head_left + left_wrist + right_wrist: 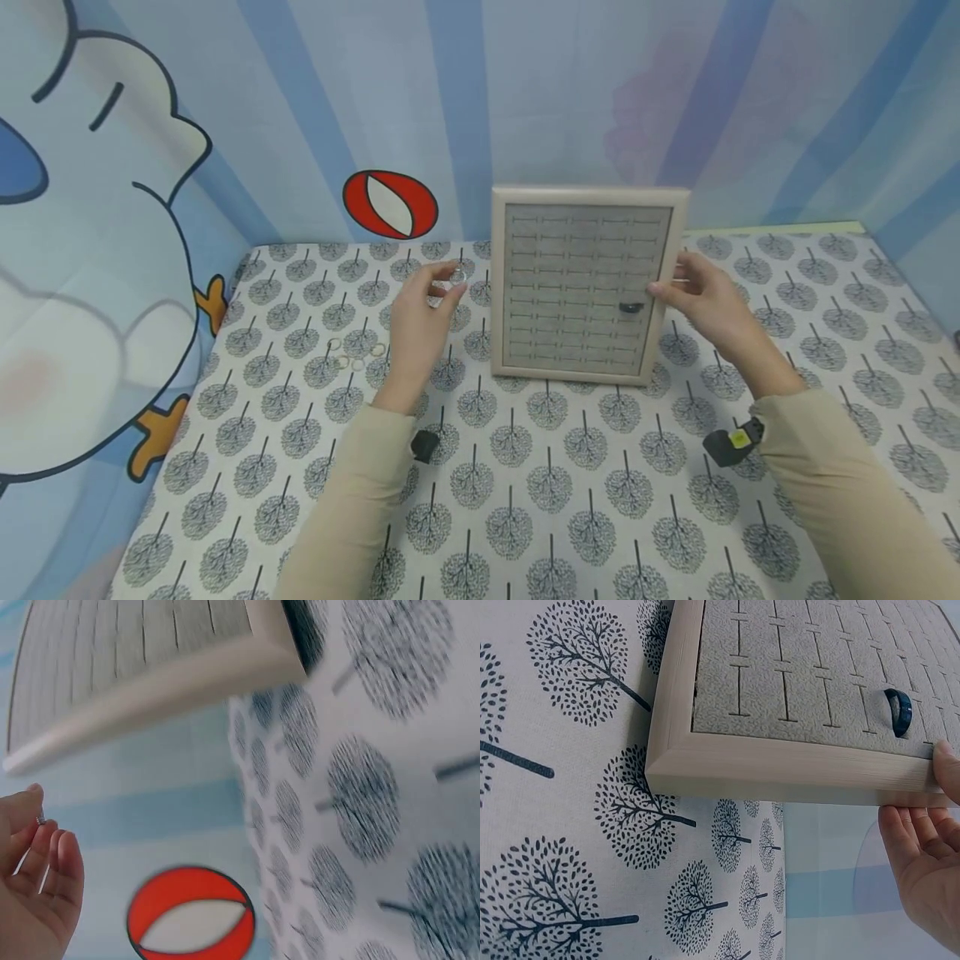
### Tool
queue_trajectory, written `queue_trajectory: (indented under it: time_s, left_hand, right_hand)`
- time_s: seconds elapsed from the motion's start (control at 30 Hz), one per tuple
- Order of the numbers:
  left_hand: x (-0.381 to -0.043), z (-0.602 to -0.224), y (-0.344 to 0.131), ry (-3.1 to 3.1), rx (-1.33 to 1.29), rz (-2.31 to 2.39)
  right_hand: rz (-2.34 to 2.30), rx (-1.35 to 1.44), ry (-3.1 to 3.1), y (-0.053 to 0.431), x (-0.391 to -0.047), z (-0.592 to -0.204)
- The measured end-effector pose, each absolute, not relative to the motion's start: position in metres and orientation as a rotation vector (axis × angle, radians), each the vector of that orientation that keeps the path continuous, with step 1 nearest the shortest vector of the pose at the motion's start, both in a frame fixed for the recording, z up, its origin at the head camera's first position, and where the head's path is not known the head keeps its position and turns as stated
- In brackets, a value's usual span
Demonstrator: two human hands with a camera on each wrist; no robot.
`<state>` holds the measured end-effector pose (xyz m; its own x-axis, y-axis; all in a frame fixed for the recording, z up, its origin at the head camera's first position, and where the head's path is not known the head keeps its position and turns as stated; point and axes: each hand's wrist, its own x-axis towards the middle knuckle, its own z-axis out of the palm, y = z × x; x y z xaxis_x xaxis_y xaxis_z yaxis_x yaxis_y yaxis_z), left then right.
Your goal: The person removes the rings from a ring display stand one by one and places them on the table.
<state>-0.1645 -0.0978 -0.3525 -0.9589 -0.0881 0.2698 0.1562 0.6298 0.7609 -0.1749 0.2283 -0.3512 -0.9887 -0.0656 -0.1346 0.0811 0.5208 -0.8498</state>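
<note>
A ring display tray (585,275) with a pale wooden frame and a grey slotted felt face stands tilted up on the table. One dark ring (902,712) sits in a slot near its right side. My right hand (705,296) grips the tray's right edge, thumb on the front and fingers behind. To the left of the tray, my left hand (423,325) pinches a small silvery ring (41,819) between thumb and fingertips, apart from the frame. Several loose rings (357,364) lie on the cloth left of my left hand.
A white tablecloth (510,533) with dark tree prints covers the table. Behind it hangs a blue striped backdrop (390,83) with a red oval print, and a large cartoon figure (90,333) is printed at the left.
</note>
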Motion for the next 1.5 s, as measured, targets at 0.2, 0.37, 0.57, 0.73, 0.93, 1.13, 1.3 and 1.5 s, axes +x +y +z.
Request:
queue_trajectory:
  time_s: [0.2,0.37,0.57,0.73,0.93,1.13,1.3,1.5]
  left_hand:
    - [-0.171,-0.365,-0.125,-2.617,0.073,-1.152]
    - [-0.175,-0.376,-0.144,-2.681,0.196,-1.121]
    - [-0.179,-0.390,-0.162,-2.743,0.267,-1.057]
    - [-0.181,-0.400,-0.171,-2.838,0.311,-0.942]
    - [-0.180,-0.406,-0.176,-2.981,0.281,-0.708]
    - [-0.179,-0.410,-0.179,-3.016,0.319,-0.708]
    - [-0.179,-0.415,-0.183,-3.044,0.351,-0.695]
    - [-0.180,-0.420,-0.186,-3.090,0.346,-0.647]
  right_hand:
    - [-1.473,0.014,2.598,0.228,-0.174,-0.350]
    - [-1.474,0.017,2.595,0.228,-0.174,-0.350]
    - [-1.468,0.024,2.594,0.228,-0.175,-0.351]
    - [-1.468,0.027,2.590,0.229,-0.176,-0.351]
    - [-1.464,0.034,2.594,0.229,-0.176,-0.350]
    - [-1.468,0.036,2.591,0.228,-0.175,-0.349]
    - [-1.462,0.038,2.597,0.228,-0.175,-0.349]
    - [-1.459,0.041,2.598,0.228,-0.175,-0.349]
